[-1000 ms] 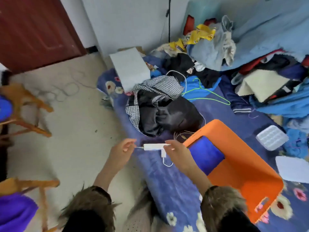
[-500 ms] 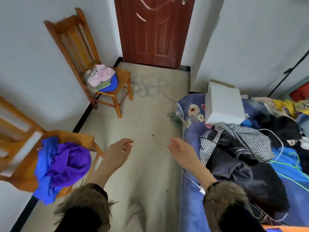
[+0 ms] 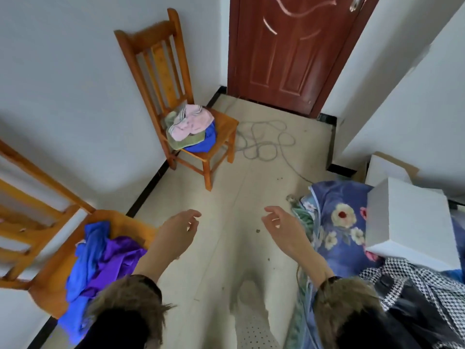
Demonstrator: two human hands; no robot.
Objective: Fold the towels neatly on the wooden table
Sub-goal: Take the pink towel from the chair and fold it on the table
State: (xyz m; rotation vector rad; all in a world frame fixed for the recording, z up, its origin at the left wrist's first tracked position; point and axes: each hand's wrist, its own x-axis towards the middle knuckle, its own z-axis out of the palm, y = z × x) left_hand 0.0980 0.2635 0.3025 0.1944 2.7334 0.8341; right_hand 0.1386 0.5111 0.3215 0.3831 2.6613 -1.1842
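A dark red door [image 3: 289, 51] is standing shut at the far end of the room. A grey cable [image 3: 264, 142] is lying in loops on the pale floor [image 3: 214, 248] before it. At the right, a white box [image 3: 407, 222] is resting on a blue flowered bedspread [image 3: 334, 222], beside a checked garment [image 3: 412, 280].

One head-worn view looks steeply down and forward over the floor [image 3: 226, 222], toward the door [image 3: 289, 51], with the hands close below.
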